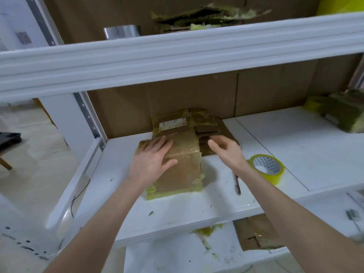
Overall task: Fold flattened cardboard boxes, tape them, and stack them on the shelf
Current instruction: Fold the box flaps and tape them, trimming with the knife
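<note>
A folded, taped cardboard box [183, 166] stands on the white middle shelf [197, 205]. My left hand [152, 158] lies flat on its top left corner, fingers straight and spread. To the box's right, my right hand [226, 149] hovers with relaxed fingers, holding nothing, just over a pile of flattened cardboard [206, 127] behind the box. A roll of yellowish tape [266, 168] stands on the shelf right of my right wrist.
A thin brown tool [237, 184] lies on the shelf near the tape. A taped bundle [342, 111] sits far right. The upper shelf beam [177, 56] overhangs; torn cardboard [206, 16] and a metal can [122, 31] rest above. Flat cardboard [256, 233] lies on the lower shelf.
</note>
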